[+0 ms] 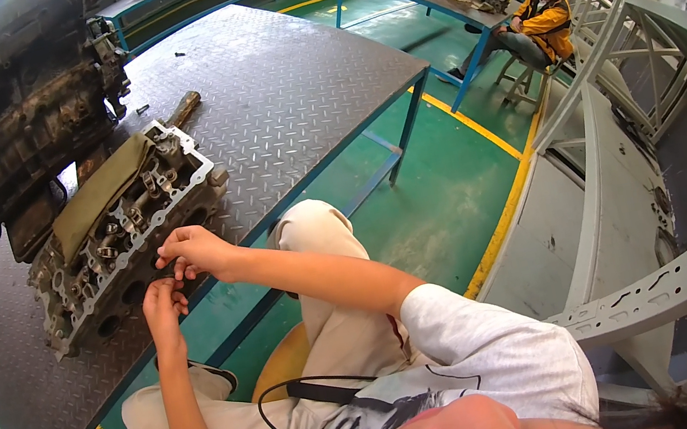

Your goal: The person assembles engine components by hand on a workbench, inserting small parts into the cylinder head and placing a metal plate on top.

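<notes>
A metal engine cylinder head (119, 245) lies at a slant on the tread-plate tabletop, its valve-gear side up and a row of round ports along its near side. My left hand (164, 312) is in front of those ports, fingers curled and pinched together. Just above and to its right, my right hand (198, 253) has its thumb and forefinger closed, close to the cylinder head's near side. The fingertips of both hands nearly meet. Anything between them is too small or hidden to make out. An olive-green cloth or pad (103, 197) lies across the head's far side.
A dark, greasy engine block (21, 106) stands behind the cylinder head. A wooden block (183, 109) and small bolts (143, 109) lie on the metal table (284, 87). Grey metal framework (667, 277) rises on my right. A person in a yellow jacket (546, 21) sits farther off.
</notes>
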A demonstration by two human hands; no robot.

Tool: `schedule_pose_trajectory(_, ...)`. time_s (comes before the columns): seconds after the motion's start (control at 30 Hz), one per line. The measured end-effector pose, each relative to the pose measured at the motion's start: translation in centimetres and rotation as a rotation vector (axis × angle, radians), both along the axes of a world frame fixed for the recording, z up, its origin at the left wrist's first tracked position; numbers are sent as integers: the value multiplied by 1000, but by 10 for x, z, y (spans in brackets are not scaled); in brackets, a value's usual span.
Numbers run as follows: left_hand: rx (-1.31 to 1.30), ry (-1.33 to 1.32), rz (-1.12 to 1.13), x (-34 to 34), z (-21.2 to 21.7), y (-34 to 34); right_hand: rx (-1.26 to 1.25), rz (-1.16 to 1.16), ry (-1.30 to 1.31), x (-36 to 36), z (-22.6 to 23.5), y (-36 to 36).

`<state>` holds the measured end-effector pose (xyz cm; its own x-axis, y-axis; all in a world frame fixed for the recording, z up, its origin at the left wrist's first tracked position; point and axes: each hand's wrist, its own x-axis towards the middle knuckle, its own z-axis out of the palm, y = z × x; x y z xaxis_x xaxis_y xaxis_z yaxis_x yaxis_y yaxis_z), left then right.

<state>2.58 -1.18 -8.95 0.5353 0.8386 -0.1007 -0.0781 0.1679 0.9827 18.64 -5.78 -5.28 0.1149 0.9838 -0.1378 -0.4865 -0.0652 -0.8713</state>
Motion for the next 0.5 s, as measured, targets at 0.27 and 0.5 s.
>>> schedule_pose_trajectory(0.27,276,165,-25,9,-5,-4,52,25,-99,-1,-3,0)
schedule_pose_trajectory(0.5,223,120,-119,8,-5,-7,61,40,-133,-4,3,-4)
